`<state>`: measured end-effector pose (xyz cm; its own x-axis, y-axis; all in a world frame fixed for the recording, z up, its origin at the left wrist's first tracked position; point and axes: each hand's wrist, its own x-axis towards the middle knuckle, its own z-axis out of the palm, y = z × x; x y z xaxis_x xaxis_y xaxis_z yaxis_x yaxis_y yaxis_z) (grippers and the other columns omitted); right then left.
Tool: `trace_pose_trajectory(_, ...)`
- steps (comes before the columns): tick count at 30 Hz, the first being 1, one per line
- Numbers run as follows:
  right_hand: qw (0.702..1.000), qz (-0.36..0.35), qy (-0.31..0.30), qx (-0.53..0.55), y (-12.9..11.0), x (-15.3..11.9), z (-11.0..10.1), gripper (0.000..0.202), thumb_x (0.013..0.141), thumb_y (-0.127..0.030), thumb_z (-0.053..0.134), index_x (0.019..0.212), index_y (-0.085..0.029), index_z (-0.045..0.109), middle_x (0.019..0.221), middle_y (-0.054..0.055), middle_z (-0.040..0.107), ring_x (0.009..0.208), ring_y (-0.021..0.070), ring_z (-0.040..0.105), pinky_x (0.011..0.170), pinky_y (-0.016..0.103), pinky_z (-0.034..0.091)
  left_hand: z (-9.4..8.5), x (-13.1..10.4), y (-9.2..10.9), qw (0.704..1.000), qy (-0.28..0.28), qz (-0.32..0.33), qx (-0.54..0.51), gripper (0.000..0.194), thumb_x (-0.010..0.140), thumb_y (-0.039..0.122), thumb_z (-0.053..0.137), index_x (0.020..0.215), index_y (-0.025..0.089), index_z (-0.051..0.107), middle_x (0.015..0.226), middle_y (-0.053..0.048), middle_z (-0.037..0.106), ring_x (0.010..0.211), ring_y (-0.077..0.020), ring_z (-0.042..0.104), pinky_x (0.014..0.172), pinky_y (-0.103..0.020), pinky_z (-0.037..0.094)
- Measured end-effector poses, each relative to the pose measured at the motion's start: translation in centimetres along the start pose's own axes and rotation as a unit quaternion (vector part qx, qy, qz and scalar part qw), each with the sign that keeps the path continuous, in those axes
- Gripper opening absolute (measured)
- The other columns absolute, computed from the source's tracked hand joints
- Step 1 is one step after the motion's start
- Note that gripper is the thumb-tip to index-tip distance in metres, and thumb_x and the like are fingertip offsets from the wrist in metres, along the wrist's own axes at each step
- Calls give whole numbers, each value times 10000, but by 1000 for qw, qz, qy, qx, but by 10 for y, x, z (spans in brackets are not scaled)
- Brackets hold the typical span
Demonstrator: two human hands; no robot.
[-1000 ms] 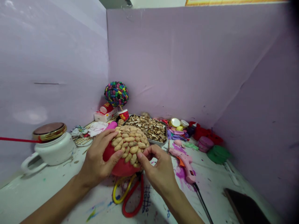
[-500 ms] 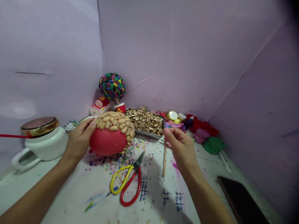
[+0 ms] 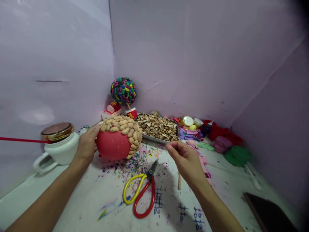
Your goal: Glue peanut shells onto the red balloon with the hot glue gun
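Observation:
My left hand (image 3: 88,144) grips the left side of a red balloon (image 3: 113,145), whose top and right side are covered with peanut shells (image 3: 123,125). My right hand (image 3: 184,156) is in the air to the right of the balloon, thumb and index finger pinched together; anything between the fingertips is too small to make out. Behind the balloon lies a metal tray (image 3: 154,139) heaped with shell pieces (image 3: 158,127). Scissors (image 3: 150,174) with one yellow and one red handle lie on the table in front. A thin wooden stick (image 3: 179,182) lies partly behind my right hand.
A white mug (image 3: 64,149) with a gold-rimmed lid (image 3: 58,131) stands at left. A multicoloured ball (image 3: 123,91) rises behind the balloon. At right are clay tubs (image 3: 238,155), limp balloons and a dark phone (image 3: 267,209). Coloured flecks dot the white table (image 3: 79,199).
The view has shifted, so the surroundings appear farther right. My right hand has come closer to the balloon, still pinched. The balloon has turned slightly in my left hand.

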<state>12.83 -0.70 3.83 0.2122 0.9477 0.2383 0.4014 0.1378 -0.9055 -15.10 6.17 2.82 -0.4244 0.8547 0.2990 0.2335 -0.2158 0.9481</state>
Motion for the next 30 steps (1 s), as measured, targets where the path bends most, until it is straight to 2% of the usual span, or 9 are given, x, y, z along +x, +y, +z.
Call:
trace_pose_trajectory(5, 999, -4, -38, -4, 2, -2, 9, 173, 737, -316, 539, 774, -172, 628, 692, 34, 637, 647, 180, 570, 552, 272, 407, -2, -2, 1, 999, -28, 26, 0, 358, 743, 473, 499, 960, 237, 659, 1074, 2, 651, 1054, -227, 537, 876, -334, 440)
trace_pose_trajectory(10, 997, -23, -70, -14, 2, -9, 18, 146, 755, -286, 534, 780, -187, 638, 784, 50, 670, 735, 209, 608, 685, 339, 452, -3, -2, 0, 999, -25, 28, 29, 394, 747, 492, 482, 982, 225, 652, 1088, -10, 645, 1064, -237, 532, 888, -342, 434)
trace_pose_trajectory(14, 996, -31, -80, -16, 7, -10, 24, 235, 747, -281, 546, 955, -202, 623, 958, 70, 663, 845, 228, 611, 737, 369, 474, -3, -1, -1, 999, -30, 26, 32, 442, 762, 495, 457, 1045, 200, 626, 1108, -28, 635, 1060, -246, 532, 919, -371, 414)
trace_pose_trajectory(18, 993, -56, -100, -11, 7, -9, 37, 368, 737, -250, 550, 1102, -203, 564, 1109, 75, 619, 990, 233, 572, 873, 405, 438, -4, 0, -2, 997, -43, 44, 42, 470, 784, 496, 426, 1071, 174, 613, 1139, -57, 618, 1099, -248, 505, 969, -383, 367)
trace_pose_trajectory(22, 989, -82, -125, -12, 6, -11, 47, 410, 742, -230, 528, 1151, -189, 537, 1184, 82, 580, 1061, 238, 542, 925, 421, 409, -6, 1, -4, 997, -42, 53, 48, 471, 792, 499, 426, 1078, 173, 610, 1154, -71, 607, 1117, -243, 493, 997, -378, 330)
trace_pose_trajectory(30, 980, -110, -164, -14, 11, -18, 50, 489, 746, -208, 514, 1234, -182, 487, 1311, 96, 489, 1208, 245, 427, 987, 468, 349, -8, -1, -3, 994, -58, 54, 76, 484, 804, 515, 404, 1072, 161, 598, 1143, -81, 604, 1117, -230, 490, 999, -360, 320)
